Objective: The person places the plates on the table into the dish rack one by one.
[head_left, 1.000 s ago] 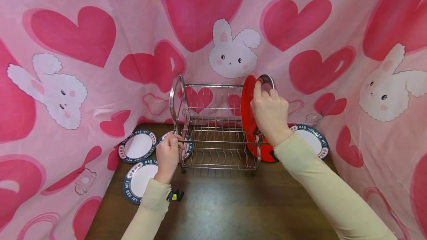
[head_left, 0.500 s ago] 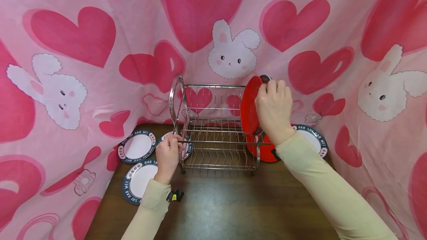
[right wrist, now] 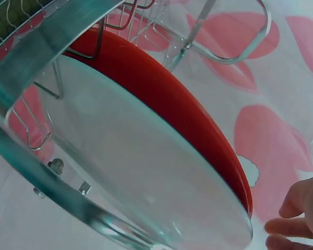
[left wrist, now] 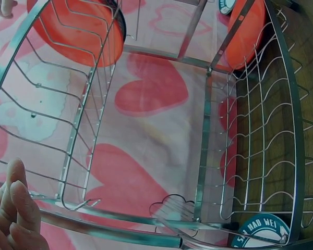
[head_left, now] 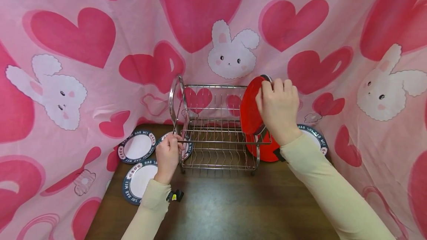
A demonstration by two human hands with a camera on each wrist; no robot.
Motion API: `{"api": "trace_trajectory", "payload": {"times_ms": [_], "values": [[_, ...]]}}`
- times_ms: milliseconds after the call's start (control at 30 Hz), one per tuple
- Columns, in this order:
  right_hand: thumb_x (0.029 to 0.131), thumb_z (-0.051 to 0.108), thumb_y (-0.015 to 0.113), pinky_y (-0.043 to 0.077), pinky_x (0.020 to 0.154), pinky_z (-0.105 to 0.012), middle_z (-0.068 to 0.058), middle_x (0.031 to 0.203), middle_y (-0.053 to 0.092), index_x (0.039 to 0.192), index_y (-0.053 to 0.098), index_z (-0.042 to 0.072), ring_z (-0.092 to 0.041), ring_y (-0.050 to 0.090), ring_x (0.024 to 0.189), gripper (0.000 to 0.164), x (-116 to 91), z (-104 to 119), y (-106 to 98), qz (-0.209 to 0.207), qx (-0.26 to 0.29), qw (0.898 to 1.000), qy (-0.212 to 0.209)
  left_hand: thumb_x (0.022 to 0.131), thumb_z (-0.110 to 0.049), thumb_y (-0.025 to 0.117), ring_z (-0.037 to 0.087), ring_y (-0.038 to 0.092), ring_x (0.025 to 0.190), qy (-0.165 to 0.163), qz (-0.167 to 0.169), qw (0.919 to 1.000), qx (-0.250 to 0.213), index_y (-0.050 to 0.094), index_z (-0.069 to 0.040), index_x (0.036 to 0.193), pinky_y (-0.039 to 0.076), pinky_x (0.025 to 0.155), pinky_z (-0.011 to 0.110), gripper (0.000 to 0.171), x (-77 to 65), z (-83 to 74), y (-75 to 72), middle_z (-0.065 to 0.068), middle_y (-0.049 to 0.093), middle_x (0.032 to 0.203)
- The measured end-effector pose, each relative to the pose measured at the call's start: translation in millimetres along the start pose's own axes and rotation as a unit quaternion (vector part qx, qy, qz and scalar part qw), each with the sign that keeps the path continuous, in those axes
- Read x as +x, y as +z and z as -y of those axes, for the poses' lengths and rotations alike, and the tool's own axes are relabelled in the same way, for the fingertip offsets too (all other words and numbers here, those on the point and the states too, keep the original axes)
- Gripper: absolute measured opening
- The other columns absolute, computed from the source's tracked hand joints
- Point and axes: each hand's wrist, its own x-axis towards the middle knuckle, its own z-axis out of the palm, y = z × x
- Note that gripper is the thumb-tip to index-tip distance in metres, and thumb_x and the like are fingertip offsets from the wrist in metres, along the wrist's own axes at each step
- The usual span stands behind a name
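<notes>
Red plate (head_left: 250,106) stands free at the top right of the metal rack (head_left: 213,142), since my right hand (head_left: 279,108) just moved off, fingers loose, while my left hand (head_left: 168,155) grips the rack.

Left sleeve (head_left: 148,210): pale yellow-green, long, snug, creased at the cuff!
Right sleeve (head_left: 333,188): same shade, plain!
Left wrist piece (head_left: 179,195): black, bright yellow patch (head_left: 174,197) popping!
Right wrist piece (head_left: 278,155): black, just peeking out!
Left hand (head_left: 167,158): bare!
Right hand (head_left: 279,108): bare too!
</notes>
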Motion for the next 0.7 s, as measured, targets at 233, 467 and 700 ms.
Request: {"api": "trace_trajectory", "payload": {"times_ms": [233,467,700], "values": [[0.101,0.018,0.059,0.051,0.06,-0.049,-0.024,0.078,0.062,0.087,0.06,-0.005,-0.038,0.055,0.069,0.027,-6.1,-11.2,-10.8,-0.03,0.045,0.998,0.019,0.106,-0.016,0.04,0.007,0.053,0.054,-0.001,0.003,1.0,0.0,0.07,-0.002,0.091,0.037,0.051,0.026,0.036,0.2,0.1,-0.1,0.008,0.069,0.066],[0.097,0.015,0.059,0.042,0.05,-0.045,-0.019,0.062,0.051,0.072,0.053,-0.001,-0.035,0.048,0.056,0.03,-18.7,-21.6,-18.4,-0.052,0.075,0.995,0.033,0.107,-0.018,0.04,0.007,0.051,0.053,-0.007,0.005,1.0,0.002,0.071,-0.002,0.091,0.037,0.05,0.027,0.038,0.3,-2.0,-1.0,0.008,0.069,0.066],[0.097,0.016,0.057,0.043,0.05,-0.045,-0.019,0.063,0.054,0.076,0.056,-0.002,-0.035,0.049,0.056,0.028,-31.7,-33.2,-25.6,-0.051,0.074,0.995,0.035,0.107,-0.017,0.04,0.006,0.049,0.051,-0.003,-0.002,1.0,0.007,0.071,-0.003,0.09,0.035,0.05,0.027,0.038,0.1,-1.3,-0.5,0.006,0.069,0.064]]}}
